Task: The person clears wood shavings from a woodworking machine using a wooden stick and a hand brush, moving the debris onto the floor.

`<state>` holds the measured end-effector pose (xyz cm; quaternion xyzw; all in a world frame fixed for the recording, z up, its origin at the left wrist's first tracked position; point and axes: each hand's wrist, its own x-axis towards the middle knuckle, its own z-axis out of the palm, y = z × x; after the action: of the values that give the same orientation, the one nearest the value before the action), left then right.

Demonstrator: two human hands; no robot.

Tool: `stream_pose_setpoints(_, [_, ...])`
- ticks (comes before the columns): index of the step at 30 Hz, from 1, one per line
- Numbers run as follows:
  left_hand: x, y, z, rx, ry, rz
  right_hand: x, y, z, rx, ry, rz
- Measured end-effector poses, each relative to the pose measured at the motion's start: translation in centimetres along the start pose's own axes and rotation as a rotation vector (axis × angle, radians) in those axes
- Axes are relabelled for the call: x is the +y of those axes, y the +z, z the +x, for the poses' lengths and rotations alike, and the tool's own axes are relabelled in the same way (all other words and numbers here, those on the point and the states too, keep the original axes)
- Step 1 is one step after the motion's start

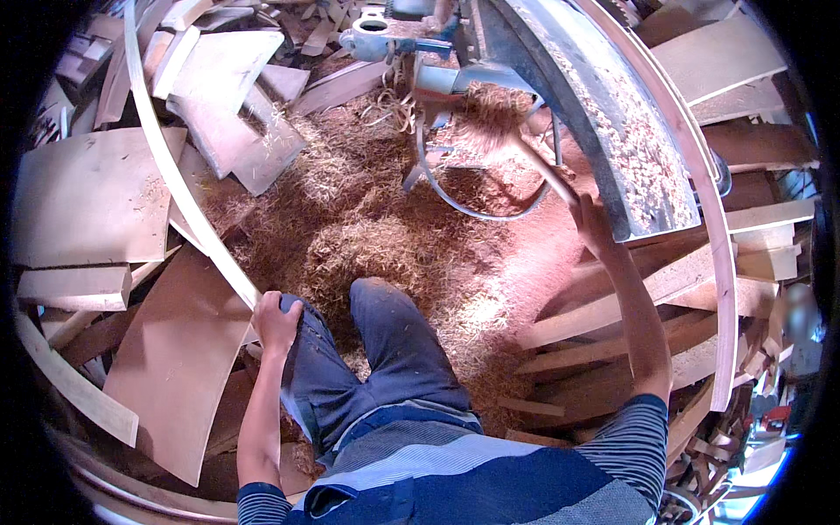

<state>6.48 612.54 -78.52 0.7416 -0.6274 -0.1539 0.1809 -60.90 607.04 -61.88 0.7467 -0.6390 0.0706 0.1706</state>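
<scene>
Here, the right hand [593,227] is gripping a brush [497,115] by its handle [549,174]; the left hand [276,322] is resting against the knee [306,343], its grip unclear.

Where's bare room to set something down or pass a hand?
The broad left board has a mostly bare face, bordered by the pale strip and a short block. You could probably reach over the wood shavings between right knee and metal hoop. Crowded: the board pile at right and around the brush.
</scene>
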Motion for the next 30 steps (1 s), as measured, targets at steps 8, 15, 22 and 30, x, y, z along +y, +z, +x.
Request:
stream_pose_setpoints(8, [0.7,0.1,0.2,0.034,0.027,-0.002,-3.7,-2.3,1.2,0.425,-0.241,-0.58])
stream_pose_setpoints(15, [-0.2,-0.3,-0.3,0.033,-0.023,0.002,-3.6,6.9,14.2,0.062,0.253,0.032])
stream_pose_setpoints(22, [-0.2,-0.2,-0.6,0.047,-0.005,0.032,-0.9,2.9,0.9,0.29,-0.3,-0.331])
stream_pose_setpoints(30, [0.1,0.3,0.3,-0.026,0.013,0.037,-4.3,-5.4,-3.0,-0.138,0.337,-0.009])
